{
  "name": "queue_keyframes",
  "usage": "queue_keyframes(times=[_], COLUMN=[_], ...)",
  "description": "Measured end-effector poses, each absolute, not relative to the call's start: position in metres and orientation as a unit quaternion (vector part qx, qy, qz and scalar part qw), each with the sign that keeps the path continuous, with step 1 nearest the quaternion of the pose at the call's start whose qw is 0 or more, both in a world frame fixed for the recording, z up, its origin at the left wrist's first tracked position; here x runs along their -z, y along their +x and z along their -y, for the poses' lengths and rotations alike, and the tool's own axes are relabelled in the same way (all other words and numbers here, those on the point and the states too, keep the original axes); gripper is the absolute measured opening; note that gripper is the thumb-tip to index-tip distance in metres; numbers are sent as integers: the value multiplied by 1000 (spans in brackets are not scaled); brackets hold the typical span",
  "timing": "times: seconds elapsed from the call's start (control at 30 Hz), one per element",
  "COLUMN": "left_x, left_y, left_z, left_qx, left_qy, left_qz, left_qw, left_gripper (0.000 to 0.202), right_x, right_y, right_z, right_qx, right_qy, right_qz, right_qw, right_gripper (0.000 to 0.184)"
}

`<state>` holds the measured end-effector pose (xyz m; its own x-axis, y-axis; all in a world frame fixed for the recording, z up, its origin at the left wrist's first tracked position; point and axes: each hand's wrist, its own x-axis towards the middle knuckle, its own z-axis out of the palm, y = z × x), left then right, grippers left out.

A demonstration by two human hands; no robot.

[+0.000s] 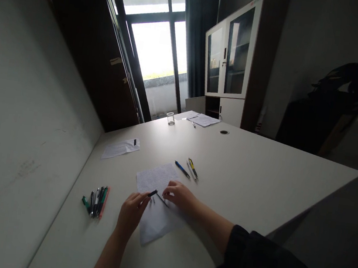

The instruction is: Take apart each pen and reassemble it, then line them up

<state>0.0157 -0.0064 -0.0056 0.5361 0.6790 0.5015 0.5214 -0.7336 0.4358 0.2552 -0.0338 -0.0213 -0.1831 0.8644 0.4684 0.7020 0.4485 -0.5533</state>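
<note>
My left hand (132, 210) pinches a short black pen part (153, 193) between thumb and fingers, above a sheet of paper with writing (157, 221). Close to it, my right hand (179, 195) has its fingers curled together over the paper. A thin dark rod (162, 200), like a pen refill, slants between the black part and the right fingertips. Whether those fingertips grip it or something small, I cannot make out. Just beyond the right hand lie a blue pen (182, 169) and a yellow and black pen (193, 168).
Several pens (99, 201) lie grouped at the left by the wall. Farther off on the white table (243, 173) are another sheet (121, 148), a glass (171, 119), papers (204, 120) and a cable hole (224, 132). A cabinet (231, 53) stands behind.
</note>
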Motion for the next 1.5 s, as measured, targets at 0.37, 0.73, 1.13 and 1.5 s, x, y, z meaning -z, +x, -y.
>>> queue_keyframes(times=[0.37, 0.73, 1.13, 1.5], left_x=[6, 7, 6, 2], left_y=[15, 16, 17, 15], left_z=[6, 7, 7, 7], left_qx=[-327, -308, -328, -406], left_qy=[872, 880, 869, 791], left_qz=[-346, -344, -341, -381], left_qw=[114, 110, 141, 255], left_gripper=[31, 32, 32, 33], right_x=[3, 0, -3, 18], right_y=[251, 250, 243, 256], right_z=[46, 46, 53, 40], right_qx=[-157, -135, -146, -33], right_qy=[-433, -405, -420, -424], right_qz=[741, 743, 726, 844], right_qw=[488, 516, 525, 328], right_gripper=[18, 17, 20, 15])
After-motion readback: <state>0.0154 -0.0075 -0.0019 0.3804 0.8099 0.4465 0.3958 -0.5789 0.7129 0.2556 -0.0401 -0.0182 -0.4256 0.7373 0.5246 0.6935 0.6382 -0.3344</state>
